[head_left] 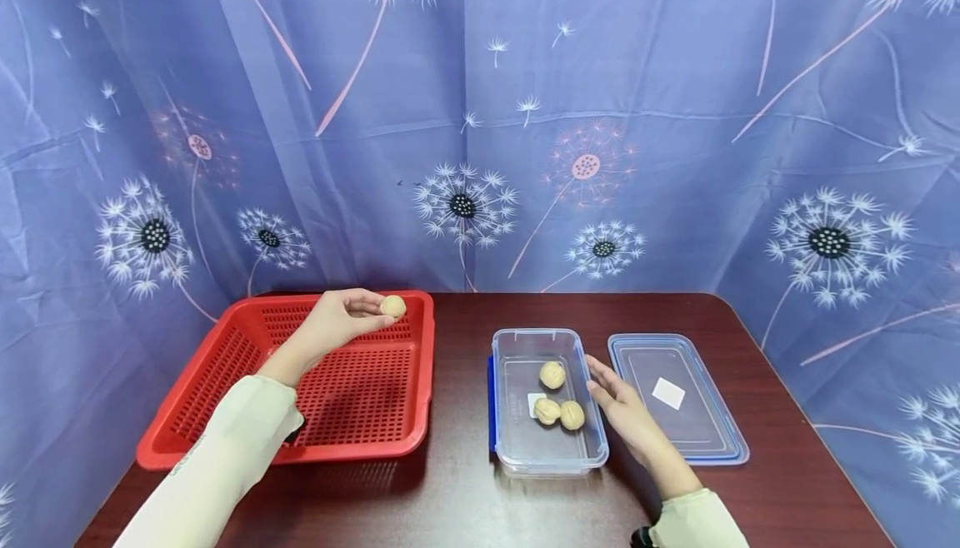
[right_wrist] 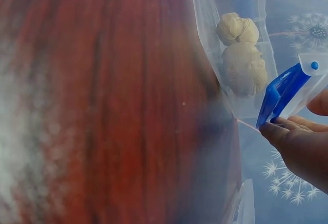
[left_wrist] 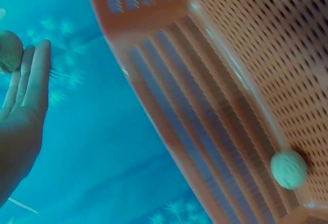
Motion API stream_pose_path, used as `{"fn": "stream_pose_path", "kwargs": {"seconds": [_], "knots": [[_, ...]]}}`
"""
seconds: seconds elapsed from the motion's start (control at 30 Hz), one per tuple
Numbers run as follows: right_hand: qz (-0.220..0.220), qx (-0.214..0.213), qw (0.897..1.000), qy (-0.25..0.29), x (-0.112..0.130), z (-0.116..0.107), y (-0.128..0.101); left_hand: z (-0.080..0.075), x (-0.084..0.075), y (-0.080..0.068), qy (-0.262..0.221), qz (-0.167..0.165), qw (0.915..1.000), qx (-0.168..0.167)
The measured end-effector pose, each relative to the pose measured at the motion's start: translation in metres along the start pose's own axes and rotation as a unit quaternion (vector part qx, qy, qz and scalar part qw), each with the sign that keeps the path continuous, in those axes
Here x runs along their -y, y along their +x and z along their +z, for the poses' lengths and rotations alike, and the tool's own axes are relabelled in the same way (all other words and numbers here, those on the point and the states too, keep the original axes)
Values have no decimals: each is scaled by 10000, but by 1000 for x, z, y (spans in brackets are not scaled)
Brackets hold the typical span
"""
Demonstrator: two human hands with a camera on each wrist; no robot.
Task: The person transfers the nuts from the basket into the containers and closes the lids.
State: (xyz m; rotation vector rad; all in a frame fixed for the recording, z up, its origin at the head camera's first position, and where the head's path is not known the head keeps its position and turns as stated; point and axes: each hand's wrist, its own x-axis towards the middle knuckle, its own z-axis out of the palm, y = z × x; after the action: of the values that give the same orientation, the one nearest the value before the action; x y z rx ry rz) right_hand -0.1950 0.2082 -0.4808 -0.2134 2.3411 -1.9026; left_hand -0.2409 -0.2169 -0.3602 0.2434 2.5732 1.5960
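Note:
My left hand (head_left: 341, 319) pinches a walnut (head_left: 392, 306) between thumb and fingertips, over the far right part of the red basket (head_left: 420, 415). In the left wrist view another walnut (left_wrist: 288, 169) lies inside the basket, near a corner; from the head it is hidden. Three walnuts, one of them this walnut (head_left: 552, 375), sit in a clear plastic container (head_left: 517, 448). Along the container's right side rests my right hand (head_left: 626, 415), its fingers extended. Seen from the right wrist, those fingertips touch a blue latch flap (right_wrist: 282, 93) hanging from the rim.
A clear lid (head_left: 678, 423) with blue edging and a white label lies flat to the right of the container. Behind the dark brown table (head_left: 465, 498) hangs a blue dandelion-print curtain (head_left: 480, 73), which also runs along both sides.

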Motion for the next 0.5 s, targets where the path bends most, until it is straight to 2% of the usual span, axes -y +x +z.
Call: {"fn": "stream_pose_path", "kwargs": {"seconds": [0.3, 0.5], "knots": [[83, -58, 9999, 46, -1, 0, -1, 33, -24, -14, -670, 248, 9974, 109], [63, 9, 10000, 69, 1, 0, -1, 55, -38, -24, -801, 282, 9962, 204]]}}
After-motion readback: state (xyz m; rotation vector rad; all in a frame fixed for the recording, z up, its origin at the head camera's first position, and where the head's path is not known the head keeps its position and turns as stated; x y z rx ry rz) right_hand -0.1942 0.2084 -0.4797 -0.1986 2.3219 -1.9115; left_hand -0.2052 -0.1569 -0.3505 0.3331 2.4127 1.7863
